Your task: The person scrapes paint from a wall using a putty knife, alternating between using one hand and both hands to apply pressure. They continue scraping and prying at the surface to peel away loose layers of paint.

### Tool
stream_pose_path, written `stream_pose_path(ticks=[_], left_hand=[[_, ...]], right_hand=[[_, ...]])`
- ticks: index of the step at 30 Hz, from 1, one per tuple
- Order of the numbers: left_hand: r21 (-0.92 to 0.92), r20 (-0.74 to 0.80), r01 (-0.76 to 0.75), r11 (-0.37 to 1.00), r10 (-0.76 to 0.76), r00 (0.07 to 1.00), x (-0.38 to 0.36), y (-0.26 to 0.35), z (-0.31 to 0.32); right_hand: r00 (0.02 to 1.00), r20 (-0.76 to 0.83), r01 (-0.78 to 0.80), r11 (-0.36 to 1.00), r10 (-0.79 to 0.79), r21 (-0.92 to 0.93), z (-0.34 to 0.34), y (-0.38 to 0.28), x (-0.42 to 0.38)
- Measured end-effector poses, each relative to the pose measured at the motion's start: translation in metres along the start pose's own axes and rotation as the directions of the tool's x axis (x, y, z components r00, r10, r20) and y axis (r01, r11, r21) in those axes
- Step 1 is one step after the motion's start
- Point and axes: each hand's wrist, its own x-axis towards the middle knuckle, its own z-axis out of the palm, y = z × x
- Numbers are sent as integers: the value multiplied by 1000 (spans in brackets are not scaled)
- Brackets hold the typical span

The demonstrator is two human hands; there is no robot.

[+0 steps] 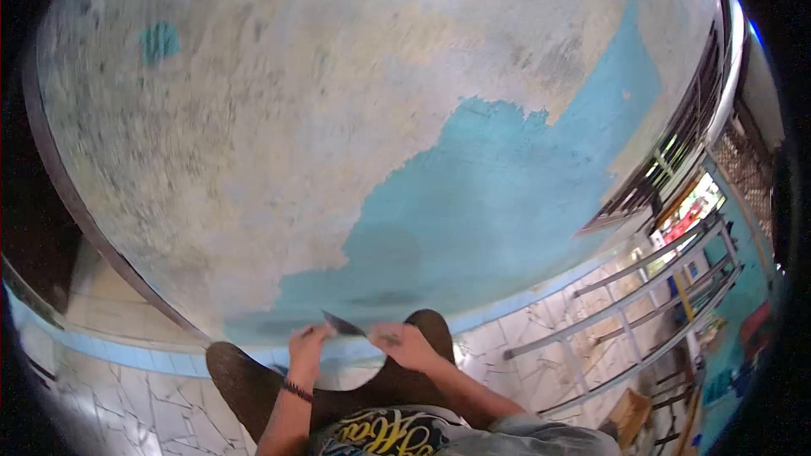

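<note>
In the head view, my right hand (399,344) is wrapped round the handle of a putty knife (345,325), whose thin dark blade points left and slightly up. My left hand (307,344), with a dark bracelet on its wrist, is closed beside the blade's tip. What its fingers pinch, if anything, is too small to make out. Both hands are low in front of my knees. Just beyond them stands a wall (422,211) with turquoise paint on its lower right part and bare, blotchy plaster over the rest.
An aluminium ladder (621,321) lies or leans at the right. Near it a wooden box (630,412) rests on the cracked-pattern tile floor (127,401). Light-blue tiles (144,356) edge the wall's foot. A dark doorway (42,211) is at the left, a slatted window (676,143) at the right.
</note>
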Motion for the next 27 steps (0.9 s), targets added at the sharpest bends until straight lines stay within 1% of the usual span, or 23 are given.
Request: stream_pose_path(ticks=[1,2,4,5,7,8,10,12,13,14,16,17,18,19,20,21,24,25,26,27], left_hand=[[9,-56,-1,1000,1,998,-3,2,-11],[112,-46,-34,993,39,998,-4,6,-21],[310,-14,-82,947,91,996,-8,14,-35],[446,38,-121,887,117,992,-9,20,-35],[698,180,-161,698,46,983,6,24,-29],[795,233,-185,578,-10,972,10,25,-24],[920,226,-101,378,-304,925,6,41,10],[749,271,85,657,-420,866,17,-4,27],[540,320,277,795,-498,806,21,-31,39],[287,392,466,837,-546,741,23,-58,49],[-10,396,531,847,-485,780,29,-109,58],[-155,395,541,826,-450,801,33,-119,62],[-141,284,526,838,-475,833,29,-117,67],[-127,173,513,849,-490,854,19,-111,73],[-117,79,506,855,-500,863,25,-123,70],[-105,-16,500,859,-504,863,29,-134,67],[215,-125,630,746,-619,776,28,-106,63],[154,453,633,759,-623,637,42,-128,26],[493,555,80,866,-384,738,104,-210,-42],[497,550,87,863,-391,738,101,-212,-45]], right_hand=[[974,82,-224,954,211,201,10,18,-18],[900,209,-435,821,383,369,16,31,-27],[832,285,-549,631,476,549,8,22,-47],[825,282,-554,597,490,581,6,24,-52],[807,289,-564,529,514,634,5,30,-58],[832,275,-535,569,481,625,5,36,-57],[877,242,-472,647,416,599,6,48,-53],[875,246,-456,539,417,708,11,45,-46],[872,253,-449,478,419,755,15,41,-44],[874,244,-439,467,420,768,19,36,-42],[877,224,-417,443,424,793,23,29,-38],[878,227,-443,535,422,719,44,53,-39],[912,186,-403,706,367,583,47,63,-45],[940,154,-341,843,304,416,43,73,-49],[962,137,-261,939,235,223,40,84,-51],[912,310,-320,938,268,131,-3,56,-48],[980,40,-197,966,193,167,-27,46,-49],[998,9,-68,984,67,163,-35,37,-43],[1000,-17,-4,944,10,330,-54,7,-38],[998,-47,58,871,-41,488,-71,-26,-33]])
